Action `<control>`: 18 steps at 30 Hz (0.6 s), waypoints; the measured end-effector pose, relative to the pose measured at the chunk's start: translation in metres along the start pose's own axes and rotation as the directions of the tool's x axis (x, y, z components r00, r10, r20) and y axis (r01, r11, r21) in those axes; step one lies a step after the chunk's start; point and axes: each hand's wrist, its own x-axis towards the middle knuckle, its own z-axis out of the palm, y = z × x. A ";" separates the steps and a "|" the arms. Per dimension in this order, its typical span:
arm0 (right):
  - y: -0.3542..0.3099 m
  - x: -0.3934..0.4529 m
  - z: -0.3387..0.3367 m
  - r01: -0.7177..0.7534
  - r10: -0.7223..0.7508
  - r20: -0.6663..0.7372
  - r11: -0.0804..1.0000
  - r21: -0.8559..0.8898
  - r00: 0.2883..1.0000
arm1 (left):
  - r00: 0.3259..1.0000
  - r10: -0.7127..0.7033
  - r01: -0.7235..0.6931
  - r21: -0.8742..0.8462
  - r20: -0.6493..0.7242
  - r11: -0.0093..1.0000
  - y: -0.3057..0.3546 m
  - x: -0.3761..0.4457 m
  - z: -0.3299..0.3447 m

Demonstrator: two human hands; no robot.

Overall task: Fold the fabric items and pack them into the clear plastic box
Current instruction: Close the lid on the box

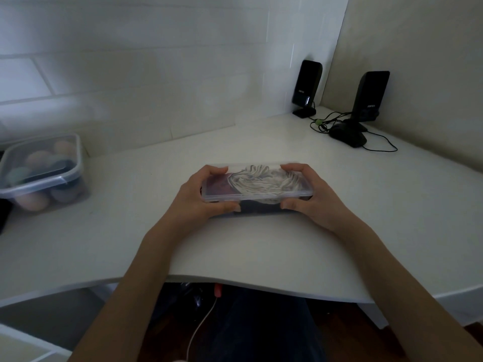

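Note:
A clear plastic box [257,190] lies on the white desk [261,244] in front of me, its lid on top. Through the lid I see folded fabric: a white ruffled piece [257,180] in the middle, a reddish piece [218,185] at the left, and dark fabric [258,206] along the near side. My left hand [201,197] grips the box's left end, fingers over the far edge and thumb on the near side. My right hand [311,194] grips the right end the same way.
A lidded clear container [43,173] with pastel rounded items stands at the desk's left edge. Two black speakers [307,86] [369,97] with cables [329,122] stand in the back right corner. The desk's front edge curves just above my lap.

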 end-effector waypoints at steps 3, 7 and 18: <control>0.001 0.001 0.001 -0.002 0.002 -0.013 1.000 0.005 1.000 | 1.000 0.006 -0.006 0.029 0.000 1.000 0.001 0.000 0.000; 0.002 0.000 0.003 -0.012 0.012 -0.040 1.000 -0.001 0.999 | 1.000 0.002 -0.002 0.032 -0.008 0.999 0.001 0.000 0.000; 0.005 0.003 0.003 -0.009 0.010 -0.023 1.000 0.027 1.000 | 1.000 0.006 -0.004 0.062 -0.029 0.998 -0.002 0.000 -0.001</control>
